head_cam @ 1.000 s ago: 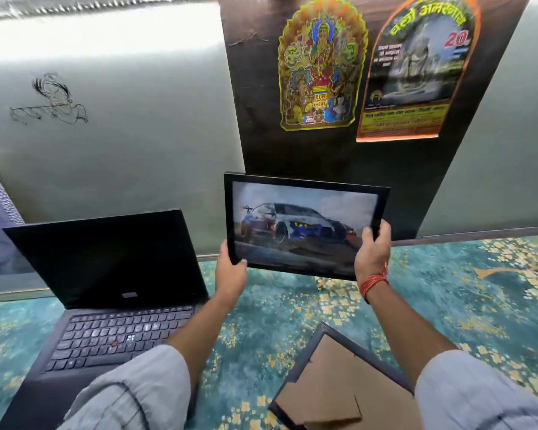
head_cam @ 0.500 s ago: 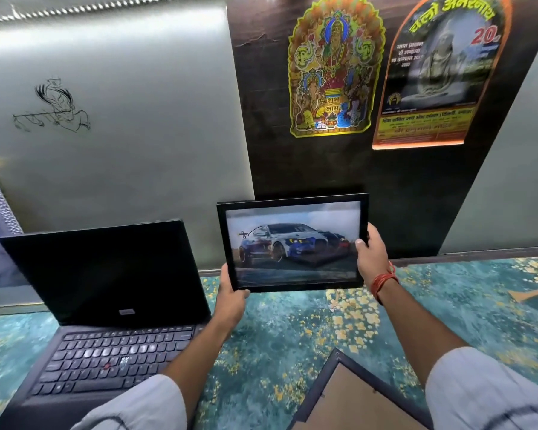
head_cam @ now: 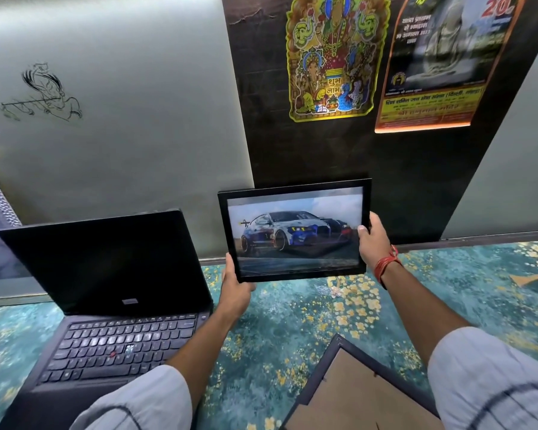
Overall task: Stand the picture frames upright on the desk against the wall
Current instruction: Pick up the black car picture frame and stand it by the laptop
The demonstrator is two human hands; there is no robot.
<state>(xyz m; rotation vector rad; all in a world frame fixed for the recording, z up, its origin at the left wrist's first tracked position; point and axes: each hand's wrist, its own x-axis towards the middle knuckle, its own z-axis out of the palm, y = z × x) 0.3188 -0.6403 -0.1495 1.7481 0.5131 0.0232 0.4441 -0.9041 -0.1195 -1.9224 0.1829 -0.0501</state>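
Since half a second ago I see the car picture frame (head_cam: 295, 231) has gone further toward the wall and sits more nearly level; a second ago its right end was dipped and it hung nearer to me. The second frame at the bottom has slid lower in my view.

The car frame is held upright with the picture facing me, long axis running 9 to 3 o'clock, top edge just slightly higher on the right. It is at the middle of the view, in front of the dark wall panel (head_cam: 385, 169); its lower edge sits over the far strip of the desk (head_cam: 277, 324), and I cannot tell whether it touches.

My left hand (head_cam: 235, 288) is closed on the frame's lower left corner, fingers behind. My right hand (head_cam: 374, 240) is closed on the right edge, thumb on the front; a red thread band circles that wrist.

I count two frames: the held one, and a face-down frame (head_cam: 351, 395) at 5 o'clock, flat on the desk, cardboard back up, cut off by the bottom edge.

One open laptop (head_cam: 112, 293) sits at 8 o'clock, just beside the left hand. Two posters hang at 1 o'clock: a deity poster (head_cam: 333, 57) and an orange-edged poster (head_cam: 441, 63). One line drawing (head_cam: 42, 94) marks the grey wall at 10 o'clock.
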